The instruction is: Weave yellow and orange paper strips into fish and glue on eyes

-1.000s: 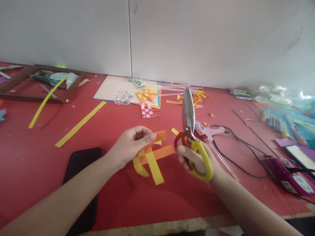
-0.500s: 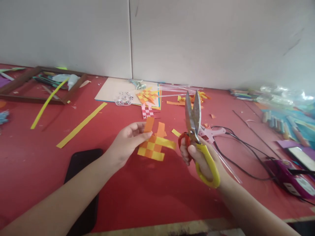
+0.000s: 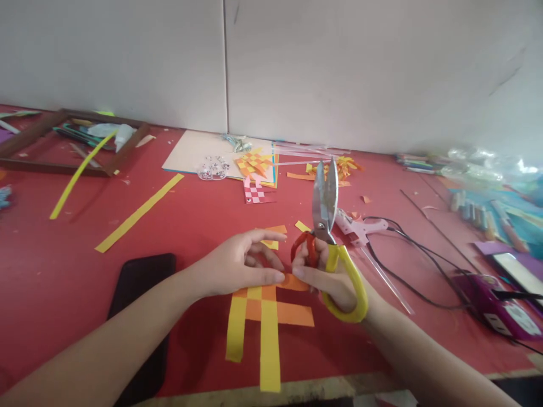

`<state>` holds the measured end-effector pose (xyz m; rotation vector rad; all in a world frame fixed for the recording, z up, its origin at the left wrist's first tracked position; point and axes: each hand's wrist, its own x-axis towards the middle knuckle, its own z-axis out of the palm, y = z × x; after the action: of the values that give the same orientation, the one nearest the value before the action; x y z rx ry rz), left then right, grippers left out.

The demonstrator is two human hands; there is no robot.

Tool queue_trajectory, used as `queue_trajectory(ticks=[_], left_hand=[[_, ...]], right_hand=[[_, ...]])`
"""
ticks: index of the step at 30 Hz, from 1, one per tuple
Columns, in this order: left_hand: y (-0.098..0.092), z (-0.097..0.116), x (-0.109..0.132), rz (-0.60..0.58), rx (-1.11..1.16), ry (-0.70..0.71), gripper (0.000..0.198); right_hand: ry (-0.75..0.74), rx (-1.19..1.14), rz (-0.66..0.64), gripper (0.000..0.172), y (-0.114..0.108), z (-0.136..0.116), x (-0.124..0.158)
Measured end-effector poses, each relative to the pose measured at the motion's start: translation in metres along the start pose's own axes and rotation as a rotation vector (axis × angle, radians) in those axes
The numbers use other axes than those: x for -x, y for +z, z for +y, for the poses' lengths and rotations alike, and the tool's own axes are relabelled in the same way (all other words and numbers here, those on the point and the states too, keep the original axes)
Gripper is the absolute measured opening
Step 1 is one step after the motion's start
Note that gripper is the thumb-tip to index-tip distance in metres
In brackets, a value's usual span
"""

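The woven orange-and-yellow paper piece [image 3: 254,308] is low in front of me, its loose yellow strips pointing toward me and orange ones to the right. My left hand [image 3: 237,263] is at its top edge, thumb and middle finger close together there, index finger stretched out. The paper under the thumb is partly hidden. My right hand [image 3: 328,277] grips scissors [image 3: 324,226] with red and yellow handles, blades upward and slightly apart. Its thumb is close to an orange strip end. Behind my hands lie small orange and yellow paper scraps [image 3: 271,245].
A black phone [image 3: 139,294] and a yellow strip [image 3: 139,213] lie left. At the back are a wooden frame [image 3: 51,166], pink checkered paper [image 3: 254,192] and paper sheets [image 3: 182,152]. A glue gun [image 3: 362,226], its cable and a purple power strip [image 3: 494,308] are right.
The woven paper has turned and come nearer to me; its loose strips now point right and toward me. My right hand has moved left with the scissors, close to my left hand.
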<state>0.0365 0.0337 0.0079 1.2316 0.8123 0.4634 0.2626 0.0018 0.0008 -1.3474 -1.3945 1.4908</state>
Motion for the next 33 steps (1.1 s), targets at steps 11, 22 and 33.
queue_trajectory(ticks=[11, 22, 33], left_hand=[[-0.004, 0.014, -0.002, 0.233, 0.637, -0.227, 0.029], [-0.005, 0.016, -0.001, 0.251, 0.554, -0.228, 0.050], [0.000, 0.014, -0.007, 0.627, 0.438, -0.020, 0.056]], right_hand=[[-0.041, -0.221, 0.014, 0.035, 0.005, -0.001, -0.005], [-0.125, -0.167, 0.274, 0.034, -0.004, -0.017, -0.014], [-0.075, -0.116, 0.076, 0.032, 0.003, -0.001, -0.008]])
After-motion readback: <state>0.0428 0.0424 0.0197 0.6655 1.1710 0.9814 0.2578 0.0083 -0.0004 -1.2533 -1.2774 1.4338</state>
